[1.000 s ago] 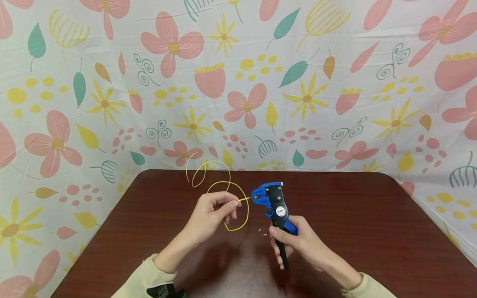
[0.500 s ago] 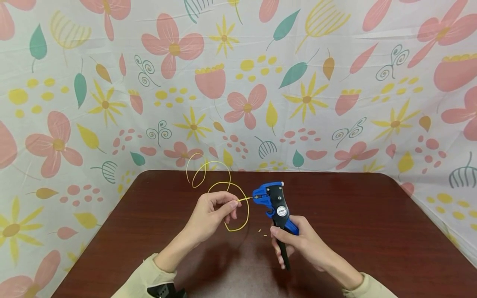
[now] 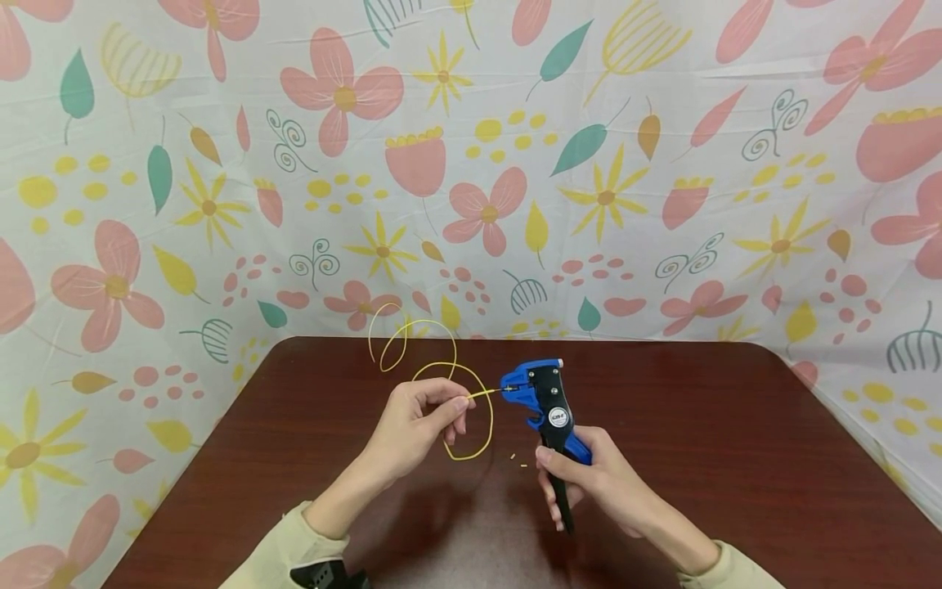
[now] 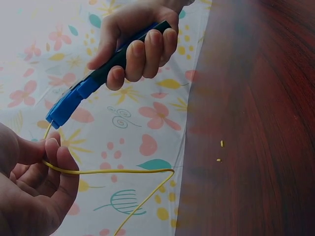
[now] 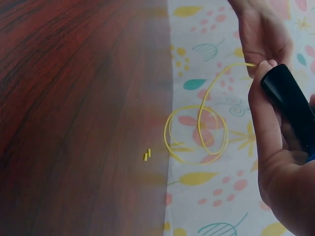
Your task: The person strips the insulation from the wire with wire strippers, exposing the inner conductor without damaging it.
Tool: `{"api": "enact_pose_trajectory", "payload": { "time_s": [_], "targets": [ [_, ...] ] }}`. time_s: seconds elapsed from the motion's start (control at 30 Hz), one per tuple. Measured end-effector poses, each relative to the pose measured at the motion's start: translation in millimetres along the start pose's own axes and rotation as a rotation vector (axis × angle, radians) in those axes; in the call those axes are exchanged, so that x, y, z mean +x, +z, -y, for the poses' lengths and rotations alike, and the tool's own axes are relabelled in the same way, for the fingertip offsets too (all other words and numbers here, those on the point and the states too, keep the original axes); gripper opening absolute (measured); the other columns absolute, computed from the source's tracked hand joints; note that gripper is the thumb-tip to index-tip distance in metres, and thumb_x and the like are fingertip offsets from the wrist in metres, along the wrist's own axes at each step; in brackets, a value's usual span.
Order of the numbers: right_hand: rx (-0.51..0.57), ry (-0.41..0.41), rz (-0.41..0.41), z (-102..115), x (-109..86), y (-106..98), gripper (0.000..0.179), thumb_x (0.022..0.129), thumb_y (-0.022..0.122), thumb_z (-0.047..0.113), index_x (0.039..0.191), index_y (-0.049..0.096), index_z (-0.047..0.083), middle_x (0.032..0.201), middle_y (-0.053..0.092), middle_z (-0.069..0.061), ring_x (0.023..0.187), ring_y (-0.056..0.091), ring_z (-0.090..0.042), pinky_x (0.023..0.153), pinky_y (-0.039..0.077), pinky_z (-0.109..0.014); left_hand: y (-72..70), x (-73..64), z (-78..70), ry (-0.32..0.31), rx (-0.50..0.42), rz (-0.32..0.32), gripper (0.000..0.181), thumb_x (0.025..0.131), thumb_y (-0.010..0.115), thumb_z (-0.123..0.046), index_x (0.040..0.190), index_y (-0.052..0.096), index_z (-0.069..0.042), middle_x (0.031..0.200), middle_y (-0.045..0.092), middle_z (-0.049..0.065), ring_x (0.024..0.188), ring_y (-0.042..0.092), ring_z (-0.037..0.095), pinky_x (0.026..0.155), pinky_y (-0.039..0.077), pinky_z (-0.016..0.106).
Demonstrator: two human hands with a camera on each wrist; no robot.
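Between thumb and fingers, my left hand [image 3: 423, 421] pinches a thin yellow wire [image 3: 482, 394] close to its end. That end runs into the nose of a blue and black wire stripper [image 3: 548, 409]. My right hand [image 3: 596, 474] grips the stripper by its handles, head up and tilted slightly left. In the left wrist view the wire [image 4: 118, 171] meets the blue head of the stripper [image 4: 66, 108], and the tip inside is hidden. The rest of the wire hangs behind the left hand in loose loops, which the right wrist view shows as a wire coil [image 5: 167, 132].
Two small yellow insulation scraps [image 3: 518, 461] lie on the dark brown wooden table [image 3: 736, 442], below and between the hands. A flower-printed cloth [image 3: 486, 123] hangs behind the table's far edge. A black device [image 3: 327, 574] sits at the left sleeve cuff.
The stripper and right hand have shifted very slightly to the right. Both hands keep the same hold, and the wire end stays at the stripper's nose.
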State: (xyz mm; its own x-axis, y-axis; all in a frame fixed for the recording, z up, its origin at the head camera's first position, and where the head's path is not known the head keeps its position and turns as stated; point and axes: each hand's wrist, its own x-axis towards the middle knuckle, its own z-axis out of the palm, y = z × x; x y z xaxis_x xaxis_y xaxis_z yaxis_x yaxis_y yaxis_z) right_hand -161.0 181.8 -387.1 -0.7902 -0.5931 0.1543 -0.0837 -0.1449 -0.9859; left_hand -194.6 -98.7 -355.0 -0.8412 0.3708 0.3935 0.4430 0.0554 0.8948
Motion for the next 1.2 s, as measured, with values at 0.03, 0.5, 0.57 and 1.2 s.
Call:
{"api": "enact_pose_trajectory", "payload": {
  "time_s": [0.03,0.5,0.57,1.2],
  "targets": [
    [-0.007,0.000,-0.006,0.3,0.0,0.2,0.026,0.112,0.047,0.008,0.109,0.048,-0.017,0.078,0.065,-0.015,0.060,0.069,-0.021,0.058,0.054,-0.071,0.0,0.1,0.0,0.000,-0.001,0.000,0.011,0.102,0.064,0.002,0.100,0.075,0.001,0.072,0.067,0.008,0.060,0.061,0.016,0.059,0.056,0.026],
    [0.020,0.003,-0.017,0.1,-2.1,-0.7,0.023,0.113,0.048,0.010,0.108,0.052,-0.012,0.079,0.065,-0.015,0.060,0.069,-0.022,0.057,0.061,-0.056,-0.1,0.2,0.1,0.008,0.010,-0.004,0.011,0.102,0.064,0.002,0.100,0.075,0.001,0.071,0.067,0.008,0.060,0.061,0.017,0.059,0.056,0.026],
    [0.023,0.004,-0.009,0.1,-2.3,-1.1,0.023,0.113,0.047,0.010,0.108,0.053,-0.012,0.079,0.064,-0.014,0.060,0.069,-0.022,0.057,0.061,-0.056,-0.1,0.4,-0.2,0.007,0.012,-0.008,0.011,0.102,0.065,0.002,0.100,0.076,0.001,0.070,0.067,0.008,0.060,0.061,0.017,0.059,0.056,0.026],
    [0.040,0.026,-0.008,0.5,-3.5,-2.1,0.022,0.113,0.046,0.010,0.107,0.056,-0.008,0.079,0.065,-0.014,0.061,0.070,-0.022,0.059,0.062,-0.053,-0.2,0.0,0.0,-0.002,0.014,-0.023,0.009,0.101,0.067,0.001,0.099,0.076,0.001,0.069,0.065,0.010,0.059,0.061,0.016,0.059,0.056,0.026]
  ]
}}
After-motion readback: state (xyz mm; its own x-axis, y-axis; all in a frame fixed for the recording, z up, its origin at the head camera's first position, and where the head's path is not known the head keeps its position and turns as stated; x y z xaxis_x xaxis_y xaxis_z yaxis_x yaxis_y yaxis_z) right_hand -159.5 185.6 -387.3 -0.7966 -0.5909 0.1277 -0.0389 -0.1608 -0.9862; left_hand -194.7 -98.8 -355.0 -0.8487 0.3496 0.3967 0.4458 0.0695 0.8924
